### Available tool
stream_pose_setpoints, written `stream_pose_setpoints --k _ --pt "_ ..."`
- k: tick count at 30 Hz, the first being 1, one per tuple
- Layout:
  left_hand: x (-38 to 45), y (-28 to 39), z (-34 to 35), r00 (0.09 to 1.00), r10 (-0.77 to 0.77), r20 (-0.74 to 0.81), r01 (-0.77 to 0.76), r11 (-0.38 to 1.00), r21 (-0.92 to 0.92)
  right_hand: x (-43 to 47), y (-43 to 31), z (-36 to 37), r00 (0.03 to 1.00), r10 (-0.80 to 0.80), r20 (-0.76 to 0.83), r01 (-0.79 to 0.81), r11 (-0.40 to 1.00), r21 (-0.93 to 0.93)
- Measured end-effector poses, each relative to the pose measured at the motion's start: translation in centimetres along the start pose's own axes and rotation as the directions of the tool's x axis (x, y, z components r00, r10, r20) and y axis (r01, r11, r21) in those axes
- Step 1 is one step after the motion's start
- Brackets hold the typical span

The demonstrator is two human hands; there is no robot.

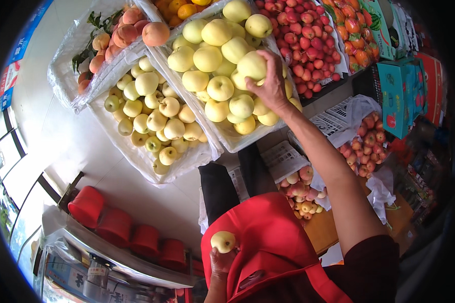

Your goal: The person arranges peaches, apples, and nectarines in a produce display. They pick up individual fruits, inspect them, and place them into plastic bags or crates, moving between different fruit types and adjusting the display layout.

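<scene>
My right hand (272, 88) is curled around a large pale yellow apple (251, 64), thumb and fingers on its right side. That apple sits at the top of a heap of big yellow apples (219, 88) in a plastic-lined crate (242, 143). Close to my body, my left hand (221, 262) holds a smaller yellow apple (223, 241) in front of my red apron (265, 227). Left of the big apples, a second lined crate (191, 163) carries smaller yellow apples (157, 120).
Peaches (126, 36), oranges (185, 11), small red fruits (307, 32) and wrapped orange fruits (352, 26) surround the crates. At right are a teal carton (396, 96) and red apples (367, 146). Red buckets (113, 227) line a metal-edged counter (136, 265) at lower left.
</scene>
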State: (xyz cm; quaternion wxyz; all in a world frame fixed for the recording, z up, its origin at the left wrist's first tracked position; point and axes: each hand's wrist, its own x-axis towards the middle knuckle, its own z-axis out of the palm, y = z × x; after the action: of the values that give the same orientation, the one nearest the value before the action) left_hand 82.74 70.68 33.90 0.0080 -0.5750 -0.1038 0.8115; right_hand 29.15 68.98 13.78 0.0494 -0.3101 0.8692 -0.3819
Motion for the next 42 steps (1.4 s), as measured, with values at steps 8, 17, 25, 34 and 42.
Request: stream_pose_setpoints --k 8,17,25,34,42 --pt "0.2 0.5 0.3 0.999 -0.036 -0.009 0.036 0.999 0.009 4.3 11.8 1.0 0.969 0.249 0.006 -0.248 0.967 -0.056" --pt "0.6 1.0 0.5 0.998 -0.065 0.015 0.066 0.996 -0.055 -1.1 2.9 1.5 0.997 -0.079 0.011 0.079 0.978 -0.192" --pt "0.4 1.7 0.7 0.998 -0.054 0.008 0.055 0.998 -0.037 -2.7 -3.1 8.3 0.927 -0.053 0.372 0.191 0.919 -0.344" --pt "0.6 1.7 0.1 0.998 -0.056 0.009 0.056 0.998 -0.03 -2.1 0.6 -0.7 0.968 -0.033 0.251 0.05 0.997 -0.062" --pt "0.6 1.6 0.2 0.998 -0.053 -0.013 0.052 0.996 -0.076 3.1 5.2 -3.3 0.856 0.282 0.434 -0.218 0.957 -0.191"
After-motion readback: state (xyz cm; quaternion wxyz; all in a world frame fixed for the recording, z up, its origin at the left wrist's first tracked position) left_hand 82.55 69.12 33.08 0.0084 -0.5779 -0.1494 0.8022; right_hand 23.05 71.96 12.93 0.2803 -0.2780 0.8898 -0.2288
